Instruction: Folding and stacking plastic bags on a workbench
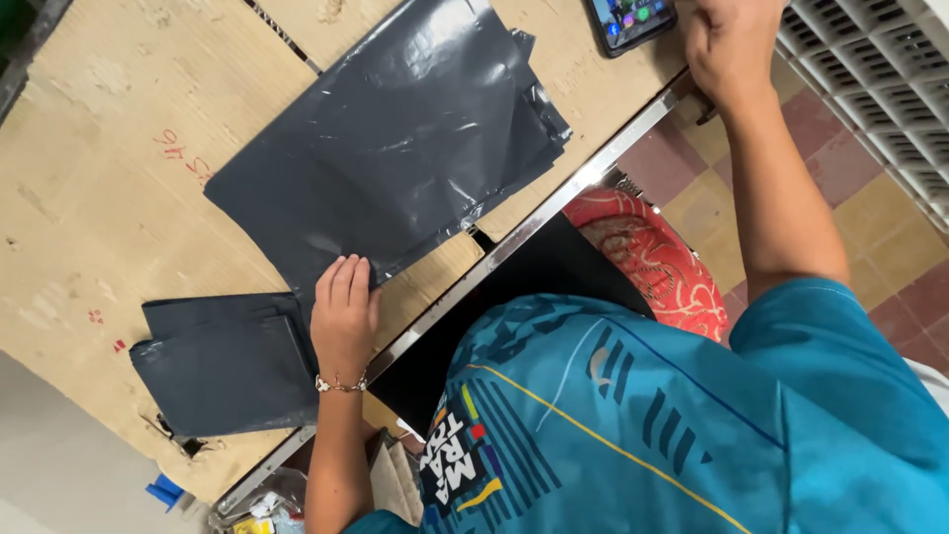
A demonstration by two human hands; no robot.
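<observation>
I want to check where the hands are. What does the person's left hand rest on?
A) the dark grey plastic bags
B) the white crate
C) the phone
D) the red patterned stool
A: the left hand lies flat on the dark grey plastic bags on the cardboard-covered table, while the right hand is up at the table's edge near the phone.

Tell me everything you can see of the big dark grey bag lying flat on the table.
The big grey plastic bag is a glossy, slightly wrinkled poly mailer, lying flat and skewed on the cardboard-covered table. More sheets peek out under its right edge. The left hand rests fingers-flat at its lower edge, beside a smaller folded grey stack. The right hand is apart, near a phone.
</observation>
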